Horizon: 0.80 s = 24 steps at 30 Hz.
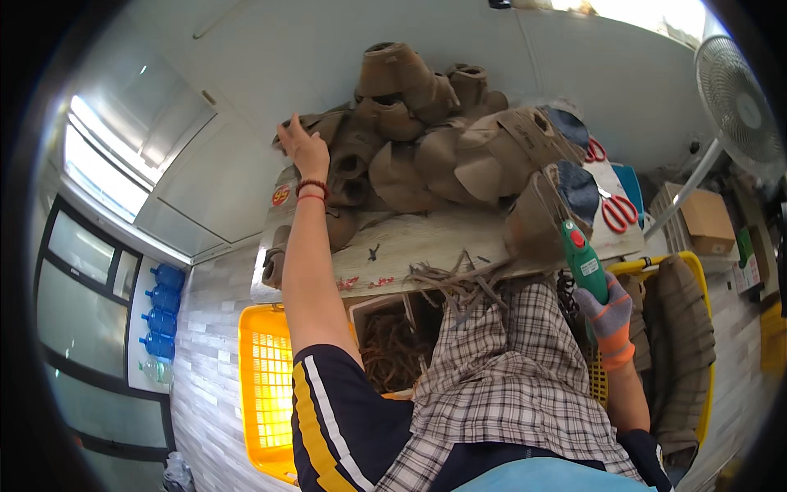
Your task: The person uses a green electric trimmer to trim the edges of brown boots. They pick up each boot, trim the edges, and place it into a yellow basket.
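Observation:
My left arm stretches to the far left of the table, where my bare left hand [304, 152] rests on a brown fabric piece [326, 125] with its fingers spread. That piece belongs to a heap of brown fabric pieces [402, 168], stiff and curved into tubes and cones. In a grey and orange glove, my right hand [605, 315] grips a green hand-held electric tool [588, 264] with a red button. The tool's front end points at a curved brown piece with a dark blue lining [537, 215]; whether they touch I cannot tell.
Red-handled scissors [618, 212] lie at the table's right side, with a second red-handled pair [596, 149] behind. Cut strips [461, 283] hang over the front edge of the table [385, 246]. Yellow baskets [269, 394] stand on both sides. A fan [740, 102] stands at the right.

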Each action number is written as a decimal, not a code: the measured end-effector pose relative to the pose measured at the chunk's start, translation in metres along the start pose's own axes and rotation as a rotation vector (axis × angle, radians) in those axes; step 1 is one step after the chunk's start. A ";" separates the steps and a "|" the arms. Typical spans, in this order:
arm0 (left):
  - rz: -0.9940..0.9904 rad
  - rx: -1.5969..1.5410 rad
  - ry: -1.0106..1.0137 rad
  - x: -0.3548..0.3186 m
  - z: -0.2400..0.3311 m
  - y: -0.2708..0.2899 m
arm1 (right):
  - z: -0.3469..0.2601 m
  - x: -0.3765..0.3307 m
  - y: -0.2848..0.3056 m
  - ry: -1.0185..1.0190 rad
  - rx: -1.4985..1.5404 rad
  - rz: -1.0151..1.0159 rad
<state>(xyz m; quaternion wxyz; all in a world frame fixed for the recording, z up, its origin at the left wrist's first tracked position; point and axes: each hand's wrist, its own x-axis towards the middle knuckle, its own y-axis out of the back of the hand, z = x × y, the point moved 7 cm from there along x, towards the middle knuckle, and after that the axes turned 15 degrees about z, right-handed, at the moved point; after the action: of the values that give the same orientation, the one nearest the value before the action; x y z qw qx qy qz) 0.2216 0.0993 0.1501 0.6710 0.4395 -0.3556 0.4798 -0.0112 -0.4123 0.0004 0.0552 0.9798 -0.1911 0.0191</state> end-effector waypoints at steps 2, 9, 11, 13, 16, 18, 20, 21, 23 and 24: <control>0.091 -0.187 0.054 -0.063 0.008 -0.006 | 0.014 0.000 0.015 -0.028 0.035 0.068; -0.939 -0.999 1.275 -0.380 0.152 -0.045 | 0.036 0.011 0.045 -0.022 0.017 0.203; -0.935 -1.095 1.296 -0.391 0.189 -0.045 | 0.042 0.012 0.045 -0.028 0.006 0.203; -0.791 -1.185 1.281 -0.378 0.217 -0.038 | 0.047 0.011 0.045 -0.043 -0.003 0.200; -0.755 -1.337 1.094 -0.352 0.222 -0.020 | 0.048 0.009 0.037 0.005 -0.008 0.166; -0.763 -1.332 0.985 -0.327 0.214 0.007 | 0.060 0.010 0.027 0.023 -0.105 0.114; -0.740 -1.315 0.955 -0.312 0.199 0.031 | 0.077 0.010 0.020 0.073 -0.178 0.108; -0.720 -1.302 0.939 -0.305 0.189 0.043 | 0.082 0.009 0.015 0.100 -0.212 0.096; -0.632 -1.368 1.167 -0.299 0.160 0.068 | 0.072 0.006 0.005 0.184 -0.287 0.062; -0.573 -1.397 1.279 -0.293 0.145 0.081 | 0.066 0.005 -0.001 0.235 -0.338 0.035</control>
<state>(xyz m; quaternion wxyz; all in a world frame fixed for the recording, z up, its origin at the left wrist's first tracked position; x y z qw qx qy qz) 0.0521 -0.1198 -0.0406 0.9360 -0.3274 -0.0096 0.1288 -0.0052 -0.4212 -0.0647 0.2406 0.9441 -0.2010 0.1020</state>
